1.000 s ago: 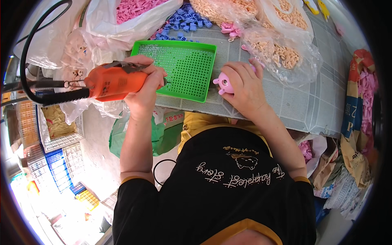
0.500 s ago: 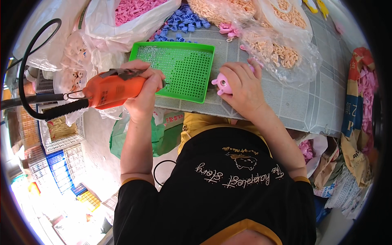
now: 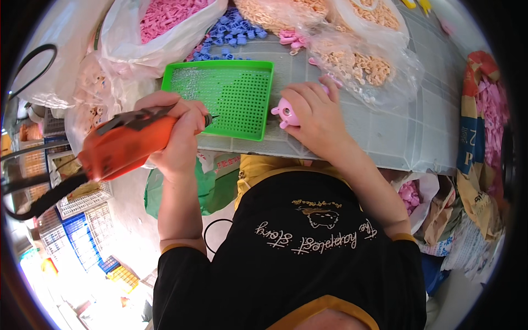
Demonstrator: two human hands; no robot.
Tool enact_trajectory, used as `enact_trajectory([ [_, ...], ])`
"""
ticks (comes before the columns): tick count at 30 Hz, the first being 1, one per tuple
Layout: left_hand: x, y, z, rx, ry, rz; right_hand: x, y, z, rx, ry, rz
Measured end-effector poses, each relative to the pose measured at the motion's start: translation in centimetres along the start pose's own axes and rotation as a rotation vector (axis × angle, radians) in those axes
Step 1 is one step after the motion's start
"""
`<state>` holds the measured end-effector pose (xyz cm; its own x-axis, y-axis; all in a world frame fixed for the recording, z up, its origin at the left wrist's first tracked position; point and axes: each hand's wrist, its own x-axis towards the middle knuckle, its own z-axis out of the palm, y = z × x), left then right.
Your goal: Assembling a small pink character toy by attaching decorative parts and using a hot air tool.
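My left hand (image 3: 181, 135) is closed around an orange electric screwdriver (image 3: 129, 144) with a cord at its back end. Its thin bit (image 3: 215, 116) points right, over the lower part of a green perforated tray (image 3: 242, 102). Small silver screws (image 3: 190, 80) are spread in the tray's left and upper part. To the tray's right, my right hand (image 3: 319, 115) grips a rounded pink plastic toy (image 3: 287, 113) on the tabletop. A dark round hole shows on the toy's left side, between small projecting nubs. The bit and the toy are apart.
Behind the tray lie blue plastic pieces (image 3: 234, 33) and a white bag (image 3: 126, 49) of pink parts. Clear bags of peach pieces (image 3: 357, 66) sit on the grey table (image 3: 396, 126). Paper sacks (image 3: 473, 154) stand right; stacked crates (image 3: 80, 231) are lower left.
The screwdriver's back end has swung down and left, with its cord. The whole view has shifted slightly, so the tray and toy appear farther left. My right hand keeps its hold.
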<state>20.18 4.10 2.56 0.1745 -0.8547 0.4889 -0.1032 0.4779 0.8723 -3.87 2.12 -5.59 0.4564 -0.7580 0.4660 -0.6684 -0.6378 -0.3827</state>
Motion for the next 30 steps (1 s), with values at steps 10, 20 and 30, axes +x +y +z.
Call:
enact_trajectory([
  [10, 0.3, -1.0, 4.8, -0.499, -0.259, 0.023, 0.1, 0.1, 0.2, 0.004, 0.013, -0.009],
  [20, 0.3, -1.6, 6.1, -0.5, -0.228, -0.063, 0.1, 0.2, 0.2, -0.003, 0.008, -0.007],
  [30, 1.6, -1.0, 5.8, -0.088, -0.431, -0.028, 0.1, 0.3, 0.3, 0.071, -0.018, -0.011],
])
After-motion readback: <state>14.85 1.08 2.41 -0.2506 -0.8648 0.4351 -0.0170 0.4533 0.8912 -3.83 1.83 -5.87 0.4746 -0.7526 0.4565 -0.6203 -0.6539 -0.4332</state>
